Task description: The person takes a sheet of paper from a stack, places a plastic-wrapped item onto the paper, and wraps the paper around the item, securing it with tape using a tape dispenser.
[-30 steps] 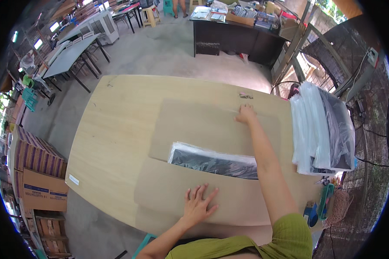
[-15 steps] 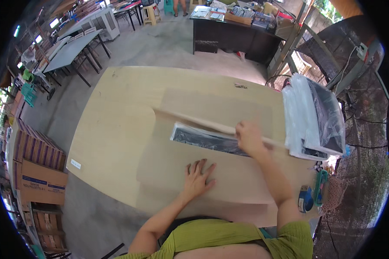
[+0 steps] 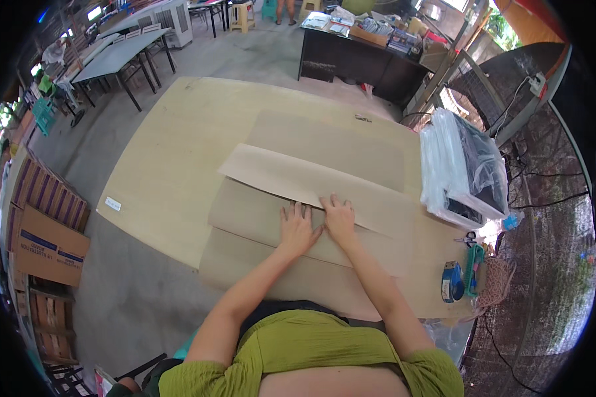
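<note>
Head view: brown paper (image 3: 255,255) is lying folded on the table (image 3: 165,165), its upper flap (image 3: 278,172) lapping the panel below. The left hand (image 3: 298,231) is resting there, fingers spread; the right hand's (image 3: 338,218) fingers are bending at the flap's edge, whether pinching I cannot tell. Folding seems under way; the next move is probably calling for pressing the flap flat.

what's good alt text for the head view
A person's left hand and right hand rest side by side on folded brown paper on a large pale table. A stack of plastic-wrapped items sits toward its right edge.
</note>
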The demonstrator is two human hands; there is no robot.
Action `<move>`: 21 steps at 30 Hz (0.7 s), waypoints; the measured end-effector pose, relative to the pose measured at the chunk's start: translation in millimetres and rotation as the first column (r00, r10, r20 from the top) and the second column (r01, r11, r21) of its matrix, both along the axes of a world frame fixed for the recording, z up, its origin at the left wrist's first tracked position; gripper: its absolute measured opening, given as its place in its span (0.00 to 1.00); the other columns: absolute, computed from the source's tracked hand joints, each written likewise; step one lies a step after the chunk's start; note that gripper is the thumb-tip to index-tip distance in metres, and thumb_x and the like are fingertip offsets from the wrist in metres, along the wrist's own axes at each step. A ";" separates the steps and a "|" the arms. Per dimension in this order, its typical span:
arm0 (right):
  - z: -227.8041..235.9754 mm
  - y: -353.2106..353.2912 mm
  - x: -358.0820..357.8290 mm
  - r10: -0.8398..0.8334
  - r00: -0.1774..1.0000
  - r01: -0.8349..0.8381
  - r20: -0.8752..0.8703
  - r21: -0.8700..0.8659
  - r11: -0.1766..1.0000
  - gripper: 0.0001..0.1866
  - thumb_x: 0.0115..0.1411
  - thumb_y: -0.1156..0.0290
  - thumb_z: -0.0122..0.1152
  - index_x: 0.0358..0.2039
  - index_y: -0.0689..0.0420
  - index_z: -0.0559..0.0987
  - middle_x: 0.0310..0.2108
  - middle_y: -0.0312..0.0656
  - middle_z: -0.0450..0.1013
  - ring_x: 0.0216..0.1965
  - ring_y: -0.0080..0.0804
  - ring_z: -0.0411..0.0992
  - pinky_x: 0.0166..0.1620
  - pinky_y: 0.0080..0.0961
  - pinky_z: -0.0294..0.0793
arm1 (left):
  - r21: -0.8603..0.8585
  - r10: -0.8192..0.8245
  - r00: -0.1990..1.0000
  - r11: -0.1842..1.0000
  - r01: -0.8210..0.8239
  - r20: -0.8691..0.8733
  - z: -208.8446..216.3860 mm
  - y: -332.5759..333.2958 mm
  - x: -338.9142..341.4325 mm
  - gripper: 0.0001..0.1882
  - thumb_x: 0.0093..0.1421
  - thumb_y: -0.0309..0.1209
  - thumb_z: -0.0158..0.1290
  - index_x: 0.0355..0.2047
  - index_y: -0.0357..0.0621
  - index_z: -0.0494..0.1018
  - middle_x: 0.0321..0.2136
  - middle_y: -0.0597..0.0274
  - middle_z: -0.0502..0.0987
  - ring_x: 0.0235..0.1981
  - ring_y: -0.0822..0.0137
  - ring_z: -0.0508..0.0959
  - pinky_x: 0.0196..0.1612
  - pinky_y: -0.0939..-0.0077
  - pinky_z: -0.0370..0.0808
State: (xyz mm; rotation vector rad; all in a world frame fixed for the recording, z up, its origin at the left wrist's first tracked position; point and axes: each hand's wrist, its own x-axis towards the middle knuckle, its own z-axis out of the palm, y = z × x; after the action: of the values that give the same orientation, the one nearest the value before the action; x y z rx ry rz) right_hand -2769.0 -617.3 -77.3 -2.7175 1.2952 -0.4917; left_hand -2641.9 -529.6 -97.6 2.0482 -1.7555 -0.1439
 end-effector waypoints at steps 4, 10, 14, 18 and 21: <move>-32.5 -21.1 -10.9 0.077 0.986 -0.069 0.146 -0.060 0.996 0.23 0.54 0.76 0.54 0.52 0.47 0.77 0.54 0.44 0.74 0.48 0.52 0.72 0.46 0.44 0.76 | 0.034 0.039 0.999 0.999 -0.040 0.034 -6.0 -7.9 -25.5 0.45 0.58 0.55 0.53 0.63 0.28 0.60 0.64 0.32 0.58 0.69 0.37 0.50 0.68 0.34 0.44; -15.8 -6.0 13.0 0.033 0.996 -0.028 -0.085 0.070 0.997 0.21 0.55 0.76 0.52 0.51 0.50 0.76 0.51 0.42 0.76 0.52 0.50 0.73 0.47 0.41 0.77 | 0.181 0.060 0.997 0.981 -0.068 0.053 -14.3 1.0 -18.7 0.52 0.56 0.58 0.52 0.67 0.26 0.52 0.67 0.32 0.53 0.72 0.37 0.44 0.69 0.35 0.38; -35.8 -12.0 4.5 0.029 0.995 -0.007 0.090 -0.234 0.972 0.17 0.56 0.75 0.50 0.47 0.54 0.77 0.48 0.44 0.76 0.51 0.54 0.72 0.47 0.44 0.77 | 0.174 0.049 0.997 0.983 -0.058 0.057 -6.5 -6.6 -28.8 0.53 0.56 0.59 0.52 0.67 0.27 0.51 0.68 0.34 0.52 0.72 0.38 0.43 0.69 0.35 0.37; -17.6 -3.5 16.2 0.064 0.973 -0.058 0.222 -0.034 0.998 0.13 0.56 0.76 0.50 0.40 0.56 0.79 0.42 0.49 0.78 0.47 0.50 0.74 0.45 0.44 0.76 | 0.222 0.068 0.993 0.971 -0.089 0.101 -10.6 -6.1 -17.3 0.54 0.56 0.62 0.50 0.68 0.28 0.51 0.69 0.35 0.51 0.72 0.39 0.42 0.69 0.34 0.37; -3.5 -10.2 9.9 0.020 0.969 -0.024 0.246 0.011 1.000 0.10 0.56 0.74 0.52 0.36 0.56 0.80 0.35 0.51 0.78 0.38 0.51 0.77 0.40 0.43 0.76 | 0.121 0.088 0.996 0.989 -0.091 0.026 -12.4 -0.7 -24.7 0.54 0.57 0.64 0.48 0.67 0.28 0.52 0.69 0.35 0.49 0.73 0.40 0.41 0.68 0.32 0.37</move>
State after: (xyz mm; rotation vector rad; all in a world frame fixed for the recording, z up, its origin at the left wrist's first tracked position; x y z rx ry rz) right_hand -2759.2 -627.6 -80.8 -2.5556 1.1975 -0.7860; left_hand -2666.6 -530.3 -110.0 2.2184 -1.7011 -0.2082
